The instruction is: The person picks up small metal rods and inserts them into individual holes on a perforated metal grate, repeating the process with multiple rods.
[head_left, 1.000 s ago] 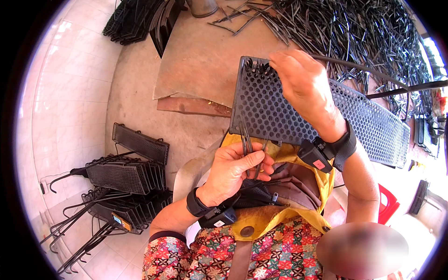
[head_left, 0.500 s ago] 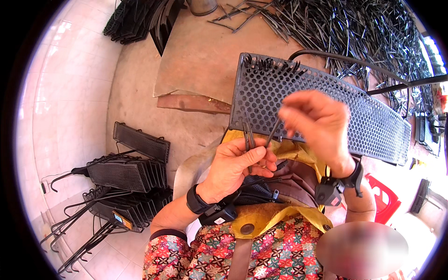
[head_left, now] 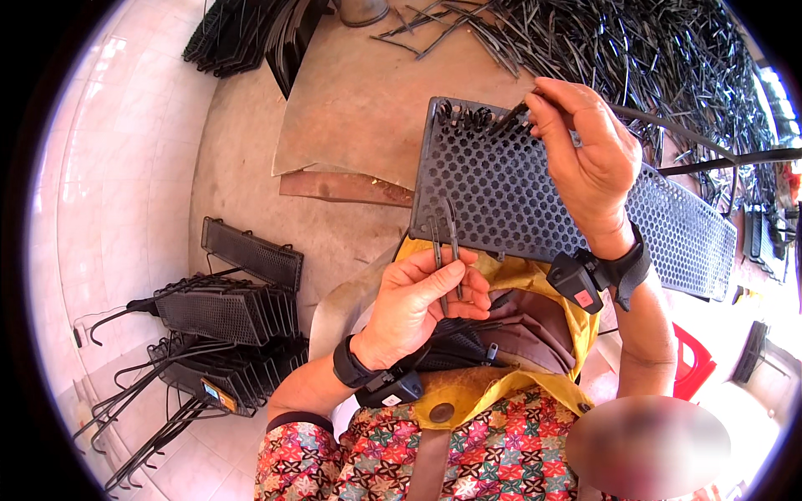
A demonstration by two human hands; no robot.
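A long dark perforated rack (head_left: 501,192) lies tilted in front of me, with short black pieces (head_left: 476,117) standing in its holes along the far left edge. My left hand (head_left: 405,305) pinches two or so thin dark strips (head_left: 452,230) between thumb and fingers, just short of the rack's near left corner. Over the rack's far edge, my right hand (head_left: 595,159) pinches one dark strip (head_left: 511,118) whose tip points down toward the holes beside the standing pieces. Whether that tip is inside a hole, I cannot tell.
A large heap of loose black strips (head_left: 635,58) covers the floor at the far right. Stacked dark racks with hooked rods (head_left: 225,313) stand at the left by the tiled wall (head_left: 125,192). A red plastic stool (head_left: 692,363) is at the right.
My right hand has moved away from the left hand to the rack's far edge, carrying one strip. My left hand stays nearly in place with the other strips.
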